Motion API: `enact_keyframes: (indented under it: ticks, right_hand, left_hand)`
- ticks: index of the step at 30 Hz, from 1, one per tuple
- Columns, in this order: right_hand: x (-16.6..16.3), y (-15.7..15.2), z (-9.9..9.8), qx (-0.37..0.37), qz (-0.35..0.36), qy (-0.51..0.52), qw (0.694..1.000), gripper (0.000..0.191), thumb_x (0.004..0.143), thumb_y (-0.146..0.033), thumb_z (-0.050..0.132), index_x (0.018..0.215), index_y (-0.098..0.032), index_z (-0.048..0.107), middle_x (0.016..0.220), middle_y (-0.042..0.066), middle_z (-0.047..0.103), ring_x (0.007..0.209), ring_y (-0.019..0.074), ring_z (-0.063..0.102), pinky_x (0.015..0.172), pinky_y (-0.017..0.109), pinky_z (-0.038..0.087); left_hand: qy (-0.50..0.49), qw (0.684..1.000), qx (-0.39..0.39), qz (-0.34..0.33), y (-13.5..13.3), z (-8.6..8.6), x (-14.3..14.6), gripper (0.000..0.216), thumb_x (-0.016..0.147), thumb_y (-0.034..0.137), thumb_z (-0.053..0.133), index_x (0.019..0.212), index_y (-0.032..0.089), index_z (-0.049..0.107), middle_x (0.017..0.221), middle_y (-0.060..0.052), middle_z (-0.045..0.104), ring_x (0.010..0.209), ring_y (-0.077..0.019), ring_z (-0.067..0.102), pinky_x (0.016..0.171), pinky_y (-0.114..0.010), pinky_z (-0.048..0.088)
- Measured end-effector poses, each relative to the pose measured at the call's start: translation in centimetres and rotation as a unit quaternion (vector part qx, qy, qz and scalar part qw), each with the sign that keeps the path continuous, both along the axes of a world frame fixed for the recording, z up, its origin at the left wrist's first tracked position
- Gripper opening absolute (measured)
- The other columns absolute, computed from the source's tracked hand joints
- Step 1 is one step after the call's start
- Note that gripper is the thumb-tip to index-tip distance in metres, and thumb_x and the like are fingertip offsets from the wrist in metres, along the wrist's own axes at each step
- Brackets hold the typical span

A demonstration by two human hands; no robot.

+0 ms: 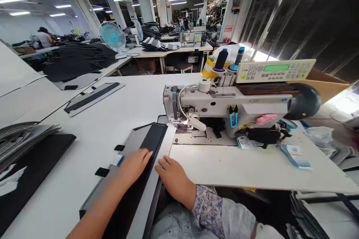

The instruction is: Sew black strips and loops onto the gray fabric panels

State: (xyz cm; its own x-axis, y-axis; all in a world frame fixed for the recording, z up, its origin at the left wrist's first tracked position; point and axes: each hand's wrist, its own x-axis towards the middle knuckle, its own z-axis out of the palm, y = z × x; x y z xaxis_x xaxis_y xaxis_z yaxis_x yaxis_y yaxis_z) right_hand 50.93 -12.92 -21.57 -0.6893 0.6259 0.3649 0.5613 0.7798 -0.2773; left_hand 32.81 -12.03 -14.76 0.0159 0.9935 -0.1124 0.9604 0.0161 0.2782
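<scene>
A long grey fabric panel (140,136) with a black strip (153,137) and a white border (167,142) slants across the table, its far end beside the sewing machine's needle area. My left hand (136,166) is slightly blurred, its fingers closed on the edge of the black strip. On the white border, my right hand (175,179) has its fingers bent over the edge; the underside of its grip is hidden. Two black tabs, one of them the lower tab (102,172), and a small label (117,160) show along the panel's left side.
The sewing machine (224,101) stands ahead to the right, with blue thread snips (233,116) on its body. A similar panel (94,98) lies at the back left. Stacked dark pieces (36,168) are at the left. Small packets (295,156) lie at the right.
</scene>
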Motion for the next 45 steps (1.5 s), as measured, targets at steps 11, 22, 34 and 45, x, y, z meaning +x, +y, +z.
enact_keyframes:
  ticks: [11, 22, 34, 45]
  right_hand:
    - [0.8, -1.9, -1.0, -0.004, 0.035, 0.019, 0.999, 0.030, 0.091, -0.020, 0.054, 0.121, -0.022, 0.057, 0.128, 0.006, 0.058, 0.123, 0.0247, 0.046, 0.098, 0.039, 0.045]
    - [2.4, -3.4, -0.9, 0.008, 0.054, 0.047, 0.997, 0.020, 0.092, -0.022, 0.052, 0.109, -0.016, 0.058, 0.118, 0.010, 0.060, 0.116, 0.0221, 0.048, 0.103, 0.039, 0.040]
    - [3.3, -1.8, -1.3, 0.076, 0.081, 0.051, 0.993, 0.010, 0.093, -0.022, 0.054, 0.089, -0.019, 0.063, 0.100, 0.004, 0.065, 0.100, 0.0195, 0.052, 0.100, 0.035, 0.041]
    - [4.2, -1.7, -0.3, 0.045, 0.089, 0.030, 0.995, 0.011, 0.092, -0.022, 0.055, 0.091, -0.018, 0.065, 0.100, 0.005, 0.065, 0.100, 0.0202, 0.052, 0.096, 0.035, 0.042]
  left_hand:
    - [-0.013, 0.991, 0.133, -0.011, 15.4, -4.8, 5.5, 0.022, 0.086, 0.035, 0.054, 0.088, 0.025, 0.073, 0.096, -0.004, 0.072, 0.096, -0.0238, 0.064, 0.086, -0.035, 0.045]
    - [-0.038, 0.988, 0.150, 0.022, 14.2, -5.2, 5.6, 0.023, 0.084, 0.040, 0.056, 0.089, 0.028, 0.075, 0.097, -0.002, 0.072, 0.092, -0.0201, 0.063, 0.086, -0.030, 0.042]
    - [-0.016, 0.988, 0.136, 0.073, 13.3, -4.7, 7.5, 0.024, 0.085, 0.039, 0.052, 0.093, 0.031, 0.074, 0.103, -0.001, 0.068, 0.100, -0.0216, 0.059, 0.095, -0.033, 0.039]
    - [0.003, 0.986, 0.146, 0.084, 13.4, -4.7, 8.2, 0.025, 0.087, 0.038, 0.052, 0.095, 0.029, 0.073, 0.104, -0.003, 0.067, 0.102, -0.0230, 0.057, 0.094, -0.034, 0.039]
